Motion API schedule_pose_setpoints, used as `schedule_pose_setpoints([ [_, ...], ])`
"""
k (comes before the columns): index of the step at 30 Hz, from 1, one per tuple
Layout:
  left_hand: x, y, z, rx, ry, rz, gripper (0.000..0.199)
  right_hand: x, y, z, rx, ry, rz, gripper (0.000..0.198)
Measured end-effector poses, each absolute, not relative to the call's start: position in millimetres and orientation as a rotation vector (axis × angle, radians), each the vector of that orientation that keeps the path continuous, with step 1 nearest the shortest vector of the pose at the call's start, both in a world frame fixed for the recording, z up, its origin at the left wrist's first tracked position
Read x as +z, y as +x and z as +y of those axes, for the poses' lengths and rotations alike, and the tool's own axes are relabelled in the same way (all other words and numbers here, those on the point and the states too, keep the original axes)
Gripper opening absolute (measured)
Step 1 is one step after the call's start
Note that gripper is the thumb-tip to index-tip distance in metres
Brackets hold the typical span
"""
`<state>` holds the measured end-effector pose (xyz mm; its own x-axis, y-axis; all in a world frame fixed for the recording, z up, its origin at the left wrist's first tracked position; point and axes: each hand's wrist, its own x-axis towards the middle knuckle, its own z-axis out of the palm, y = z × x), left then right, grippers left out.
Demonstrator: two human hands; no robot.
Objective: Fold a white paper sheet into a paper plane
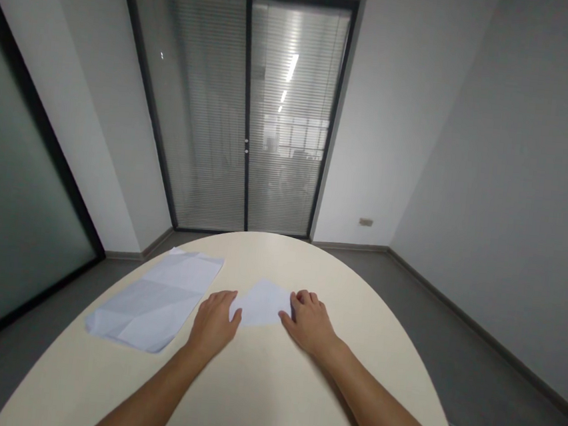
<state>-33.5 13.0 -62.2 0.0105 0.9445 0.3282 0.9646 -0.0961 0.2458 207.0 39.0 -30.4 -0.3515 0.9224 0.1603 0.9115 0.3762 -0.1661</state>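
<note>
A small folded sheet of white paper (262, 303) with a pointed top lies on the round cream table (267, 392), between my two hands. My left hand (216, 320) grips its left corner, thumb toward me and fingers on the far side. On the opposite side, my right hand (310, 321) has the right corner between thumb and fingers. Both palms rest low by the tabletop, and the fingertips partly cover the paper's corners. To the left of my left hand lies a stack of larger white sheets (155, 301) with fold creases.
The table's curved far edge faces a glass door (253, 116) with blinds and a dark frame. A frosted glass panel (17, 214) stands at the left. White walls (507, 194) and a grey floor (407, 285) surround the table; a socket (365, 222) sits low on the wall.
</note>
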Motion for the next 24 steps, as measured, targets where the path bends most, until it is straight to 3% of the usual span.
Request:
schedule_pose_setpoints([
  [12,-74,-51,24,-0.859,-2.085,-2.151,0.021,-30,207,41,0.044,-1.605,-2.422,0.047],
  [20,-78,-52,28,-1.012,-2.112,-2.098,0.015,-29,207,41,0.023,-1.574,-2.432,0.045],
  [24,-74,-49,27,-1.058,-2.174,-2.063,0.023,-30,208,41,0.034,-1.556,-2.431,0.044],
])
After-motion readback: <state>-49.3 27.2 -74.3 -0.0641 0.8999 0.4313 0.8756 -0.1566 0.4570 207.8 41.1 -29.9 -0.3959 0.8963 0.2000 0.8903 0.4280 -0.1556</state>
